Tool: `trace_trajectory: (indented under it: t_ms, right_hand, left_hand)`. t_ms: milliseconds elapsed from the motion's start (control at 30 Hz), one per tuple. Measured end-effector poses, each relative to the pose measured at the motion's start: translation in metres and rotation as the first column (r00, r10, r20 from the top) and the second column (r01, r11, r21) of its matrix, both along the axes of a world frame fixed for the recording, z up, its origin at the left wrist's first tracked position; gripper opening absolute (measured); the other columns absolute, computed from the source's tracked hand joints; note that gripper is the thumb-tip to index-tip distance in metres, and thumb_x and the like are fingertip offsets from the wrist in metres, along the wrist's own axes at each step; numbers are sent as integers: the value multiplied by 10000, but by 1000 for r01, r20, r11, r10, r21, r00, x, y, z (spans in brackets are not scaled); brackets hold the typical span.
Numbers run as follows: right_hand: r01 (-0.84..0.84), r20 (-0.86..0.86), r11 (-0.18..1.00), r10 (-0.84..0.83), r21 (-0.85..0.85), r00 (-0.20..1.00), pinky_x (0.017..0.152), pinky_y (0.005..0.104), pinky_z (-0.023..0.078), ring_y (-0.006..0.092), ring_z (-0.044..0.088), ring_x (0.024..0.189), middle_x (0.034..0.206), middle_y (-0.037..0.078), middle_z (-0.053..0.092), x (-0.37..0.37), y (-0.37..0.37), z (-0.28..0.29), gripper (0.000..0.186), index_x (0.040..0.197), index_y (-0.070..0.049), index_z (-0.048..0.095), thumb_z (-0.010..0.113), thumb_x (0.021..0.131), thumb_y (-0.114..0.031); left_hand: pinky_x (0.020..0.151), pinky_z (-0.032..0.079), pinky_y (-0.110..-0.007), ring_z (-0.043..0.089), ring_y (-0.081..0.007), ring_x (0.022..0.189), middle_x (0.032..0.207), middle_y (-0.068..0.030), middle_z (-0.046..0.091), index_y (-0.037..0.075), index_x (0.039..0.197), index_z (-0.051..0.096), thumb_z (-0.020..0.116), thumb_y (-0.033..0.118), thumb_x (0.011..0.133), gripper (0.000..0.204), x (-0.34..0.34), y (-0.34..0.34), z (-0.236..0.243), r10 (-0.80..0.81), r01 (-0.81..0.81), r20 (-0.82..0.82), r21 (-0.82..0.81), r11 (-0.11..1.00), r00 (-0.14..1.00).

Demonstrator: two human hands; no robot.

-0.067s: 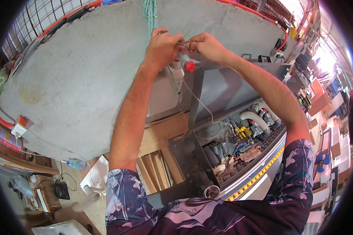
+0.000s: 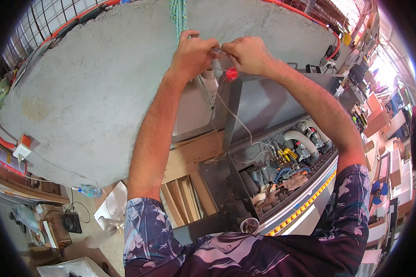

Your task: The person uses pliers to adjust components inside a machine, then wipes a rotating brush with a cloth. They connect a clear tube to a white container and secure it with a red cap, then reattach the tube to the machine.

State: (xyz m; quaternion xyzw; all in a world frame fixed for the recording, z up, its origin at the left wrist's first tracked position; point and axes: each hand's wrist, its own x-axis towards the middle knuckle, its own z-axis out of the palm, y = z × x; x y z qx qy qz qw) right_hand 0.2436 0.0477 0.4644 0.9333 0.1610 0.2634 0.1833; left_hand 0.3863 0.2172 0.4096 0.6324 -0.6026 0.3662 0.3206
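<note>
Both my hands are raised in front of the grey wall, fingertips nearly meeting. My left hand is closed in a pinch around a small pale-grey fitting, mostly hidden by the fingers. My right hand pinches at the fitting's other end, knuckles turned up. Just under the right hand hangs a red cap-like piece; I cannot tell what it is fixed to. Below my left hand stands a whitish bottle with its neck uncovered. A thin clear tube runs from beside the bottle down to the machine.
A green rope hangs behind my left hand. The machine's grey raised lid stands under my right forearm. Its open bay holds ribbed hoses and yellow-handled parts. Wooden strips lie lower left.
My right hand has turned and shifted slightly right, its fingers curling further over. The red piece has swung a little to the right and up. My left hand barely moves.
</note>
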Motion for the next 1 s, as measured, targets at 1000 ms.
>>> trace_trajectory:
  t_ms: [1000]
  right_hand:
    - [139, -356, 844, 65, 518, 932, 839, 359, 515, 198, 670, 879, 943, 106, 739, 14, -3, 42, 350, 1215, 7, 688, 644, 873, -46]
  left_hand:
    - [1065, 395, -419, 658, -285, 729, 663, -73, 666, 86, 1071, 714, 690, 192, 948, 164, -2, 6, 17, -93, 104, -242, 35, 994, 966]
